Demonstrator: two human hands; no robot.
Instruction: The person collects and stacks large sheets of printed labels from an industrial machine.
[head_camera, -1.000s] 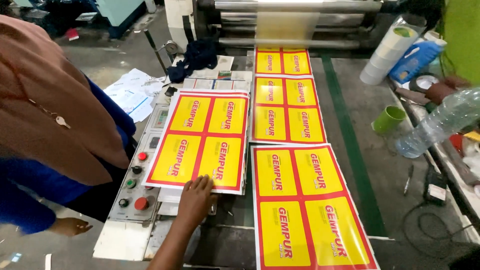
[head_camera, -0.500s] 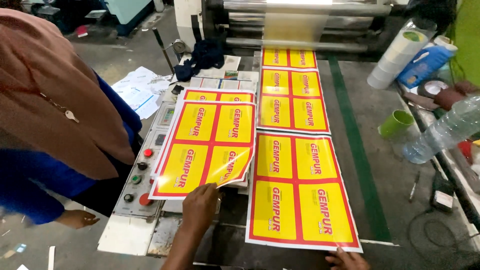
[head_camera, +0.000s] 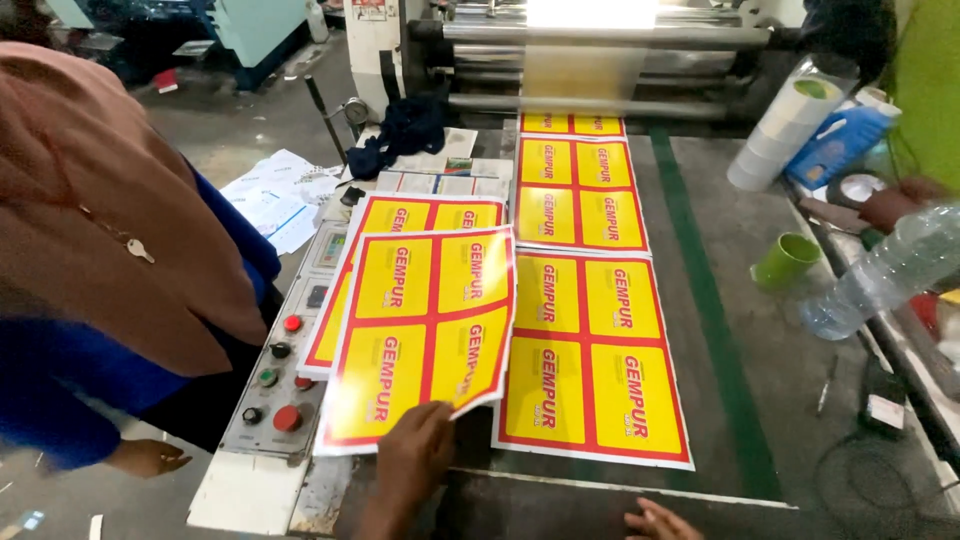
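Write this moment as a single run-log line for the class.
left hand: lifting top printed sheet by its lower edge | right hand: at table edge, holding nothing | next sheet: flat on table

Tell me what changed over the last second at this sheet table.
The left hand has lifted the top glossy yellow-and-red printed sheet by its near edge, up and toward the pile over the grey control panel. The right hand came into view at the near edge. The flat sheet on the table and the green cup stayed put.
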